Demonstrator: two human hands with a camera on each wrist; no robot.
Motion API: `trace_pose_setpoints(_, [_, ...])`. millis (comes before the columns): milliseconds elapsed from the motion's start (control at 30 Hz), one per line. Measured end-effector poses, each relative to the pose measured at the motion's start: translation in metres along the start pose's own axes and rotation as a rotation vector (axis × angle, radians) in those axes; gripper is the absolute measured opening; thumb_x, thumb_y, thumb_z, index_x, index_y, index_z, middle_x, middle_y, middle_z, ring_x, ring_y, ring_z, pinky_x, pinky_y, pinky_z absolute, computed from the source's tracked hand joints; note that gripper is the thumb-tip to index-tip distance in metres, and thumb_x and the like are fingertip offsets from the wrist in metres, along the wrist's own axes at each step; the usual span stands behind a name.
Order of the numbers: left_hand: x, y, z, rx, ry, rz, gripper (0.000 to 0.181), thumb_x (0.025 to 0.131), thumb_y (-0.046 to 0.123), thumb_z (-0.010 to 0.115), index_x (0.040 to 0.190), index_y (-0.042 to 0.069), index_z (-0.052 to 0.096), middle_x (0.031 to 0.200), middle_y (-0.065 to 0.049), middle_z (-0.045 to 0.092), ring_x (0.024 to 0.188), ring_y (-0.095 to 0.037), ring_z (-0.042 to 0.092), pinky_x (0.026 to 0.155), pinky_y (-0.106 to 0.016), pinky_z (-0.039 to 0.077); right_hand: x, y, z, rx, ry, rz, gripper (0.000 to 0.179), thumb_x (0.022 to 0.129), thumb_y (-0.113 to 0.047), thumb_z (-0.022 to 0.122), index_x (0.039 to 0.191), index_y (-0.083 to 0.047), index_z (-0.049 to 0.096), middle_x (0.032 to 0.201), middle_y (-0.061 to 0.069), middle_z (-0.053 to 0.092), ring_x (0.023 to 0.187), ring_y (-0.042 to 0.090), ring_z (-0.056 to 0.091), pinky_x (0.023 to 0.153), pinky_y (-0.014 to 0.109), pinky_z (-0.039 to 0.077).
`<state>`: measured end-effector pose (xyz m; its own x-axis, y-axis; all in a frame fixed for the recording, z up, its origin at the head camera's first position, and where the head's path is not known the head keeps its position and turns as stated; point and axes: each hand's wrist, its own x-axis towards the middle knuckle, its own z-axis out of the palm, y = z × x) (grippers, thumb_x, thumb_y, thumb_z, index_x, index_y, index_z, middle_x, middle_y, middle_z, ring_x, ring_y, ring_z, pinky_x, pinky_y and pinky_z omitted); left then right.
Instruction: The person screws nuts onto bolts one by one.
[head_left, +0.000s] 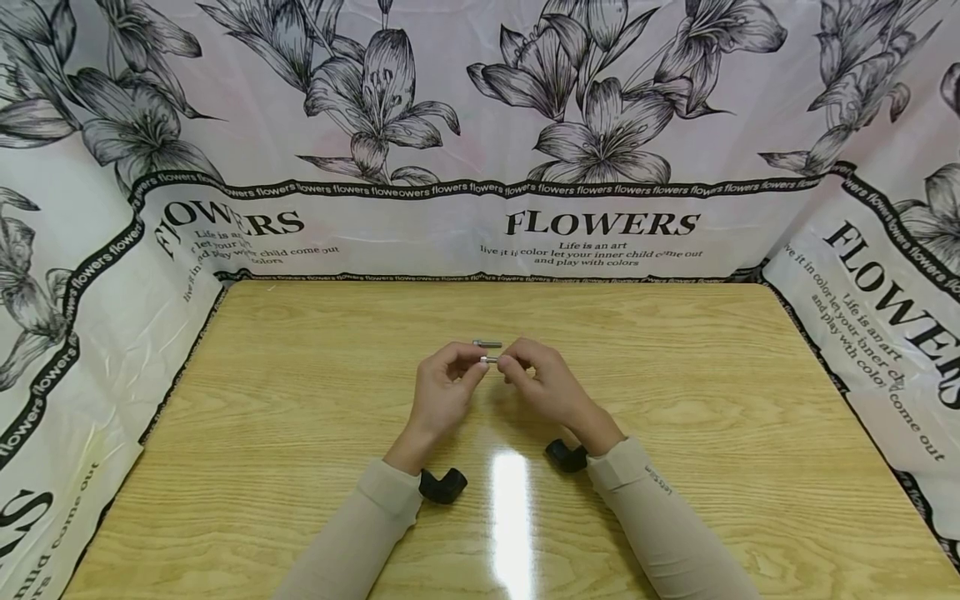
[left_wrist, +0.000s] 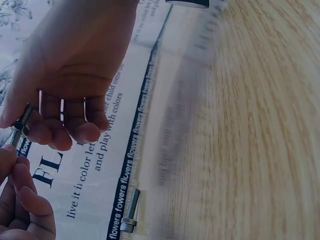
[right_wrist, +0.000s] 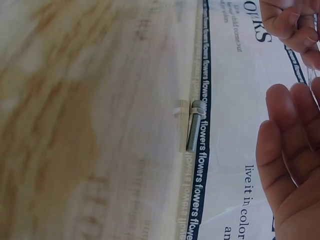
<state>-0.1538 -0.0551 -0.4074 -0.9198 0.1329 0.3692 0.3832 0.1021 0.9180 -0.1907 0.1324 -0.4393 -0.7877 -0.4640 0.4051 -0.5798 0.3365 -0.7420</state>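
Observation:
In the head view, my left hand [head_left: 444, 392] and right hand [head_left: 547, 383] meet over the table, thumbs and fingers pinching a small metal bolt [head_left: 489, 360] between them. The left wrist view shows this bolt [left_wrist: 20, 127] with a nut on its shank; the left hand [left_wrist: 75, 75] is at one end, the right hand's fingertips [left_wrist: 7, 157] at the other. Just beyond the hands, a second bolt [head_left: 487, 344] lies on the tabletop. It appears in the right wrist view as a bolt [right_wrist: 195, 127] with a nut close to its head, near the right hand [right_wrist: 295, 170].
The wood-grain table [head_left: 300, 375] has a glossy surface with a bright reflection. Printed flower sheeting [head_left: 420, 229] hangs along its back and sides. Black curved pieces [head_left: 444, 487] sit at both wrists, beside the beige sleeves [head_left: 360, 517].

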Motion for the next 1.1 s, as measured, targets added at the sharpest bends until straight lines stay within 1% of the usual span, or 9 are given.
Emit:
trace_pose_setpoints(133, [-0.0002,-0.0001,0.0007,-0.006,0.005,-0.002,0.010,0.088,-0.007,0.063,0.098,-0.010,0.065,0.097,-0.020,0.065,0.082,-0.031,0.062,0.072,-0.041,0.053,-0.0008,0.0013,-0.0004,0.005,-0.014,0.064,0.016,0.099,-0.019,0.055,0.100,-0.005,0.062,0.086,-0.002,0.060,0.076,0.014,0.055,0.068,0.035,0.047])
trace_pose_setpoints(267, [-0.0003,-0.0009,0.0015,-0.007,0.007,-0.003,0.010,0.087,-0.007,0.063,0.097,-0.009,0.065,0.095,-0.021,0.065,0.080,-0.029,0.061,0.071,-0.039,0.052,-0.0019,0.0003,0.0001,0.046,-0.006,0.128,0.027,0.093,-0.023,0.064,0.113,-0.007,0.056,0.098,0.000,0.061,0.082,0.014,0.058,0.072,0.041,0.050])
trace_pose_setpoints(367, [-0.0001,-0.0013,0.0016,-0.007,0.003,-0.005,0.010,0.087,-0.008,0.063,0.097,-0.009,0.065,0.094,-0.021,0.065,0.079,-0.028,0.061,0.069,-0.037,0.051,-0.0019,-0.0013,0.0008,0.065,0.011,0.119,0.028,0.089,-0.014,0.069,0.111,-0.005,0.053,0.100,0.003,0.060,0.084,0.015,0.058,0.075,0.039,0.051])
trace_pose_setpoints(567, [0.0003,-0.0014,0.0013,0.006,0.008,0.000,0.010,0.087,-0.007,0.063,0.097,-0.010,0.065,0.095,-0.021,0.066,0.079,-0.030,0.062,0.069,-0.037,0.052,0.0005,-0.0002,0.0029,0.049,0.034,0.022,0.014,0.090,0.000,0.063,0.103,0.000,0.057,0.095,0.008,0.060,0.082,0.018,0.057,0.074,0.033,0.050])
trace_pose_setpoints(700, [0.0000,-0.0017,0.0008,0.002,0.010,0.006,0.011,0.087,-0.008,0.063,0.097,-0.010,0.065,0.096,-0.021,0.066,0.079,-0.030,0.062,0.070,-0.038,0.052,0.0006,0.0016,0.0029,0.022,0.022,0.013,0.003,0.095,-0.006,0.058,0.095,-0.006,0.061,0.085,0.003,0.060,0.077,0.014,0.055,0.070,0.032,0.047])
trace_pose_setpoints(800, [-0.0004,-0.0024,0.0003,-0.001,0.003,0.009,0.010,0.088,-0.007,0.063,0.098,-0.010,0.065,0.095,-0.021,0.066,0.079,-0.030,0.062,0.070,-0.035,0.052,-0.0002,0.0032,0.0025,0.013,0.008,0.027,0.013,0.099,-0.013,0.053,0.093,-0.007,0.062,0.084,0.005,0.060,0.076,0.012,0.055,0.070,0.032,0.047])
trace_pose_setpoints(900, [-0.0006,-0.0029,0.0001,0.000,0.002,0.013,0.010,0.088,-0.007,0.063,0.097,-0.010,0.065,0.095,-0.021,0.065,0.079,-0.029,0.061,0.069,-0.033,0.052,-0.0009,0.0034,0.0020,0.023,-0.005,0.048,0.015,0.100,-0.017,0.052,0.099,-0.006,0.062,0.090,0.009,0.062,0.078,0.014,0.057,0.070,0.035,0.048])
trace_pose_setpoints(1033, [-0.0002,-0.0033,0.0003,-0.002,0.005,0.025,0.011,0.087,-0.008,0.063,0.097,-0.011,0.064,0.094,-0.021,0.065,0.078,-0.029,0.061,0.069,-0.033,0.052,-0.0013,0.0010,0.0013,0.052,0.001,0.076,0.022,0.095,-0.021,0.062,0.113,-0.009,0.056,0.097,0.005,0.063,0.081,0.014,0.059,0.072,0.038,0.050])
trace_pose_setpoints(1100, [0.0000,-0.0035,0.0004,-0.002,0.005,0.031,0.011,0.087,-0.008,0.063,0.098,-0.011,0.064,0.094,-0.021,0.065,0.078,-0.029,0.061,0.069,-0.034,0.052,-0.0008,-0.0001,0.0012,0.064,0.012,0.068,0.028,0.091,-0.019,0.067,0.114,-0.010,0.053,0.099,0.003,0.062,0.083,0.014,0.059,0.073,0.038,0.051])
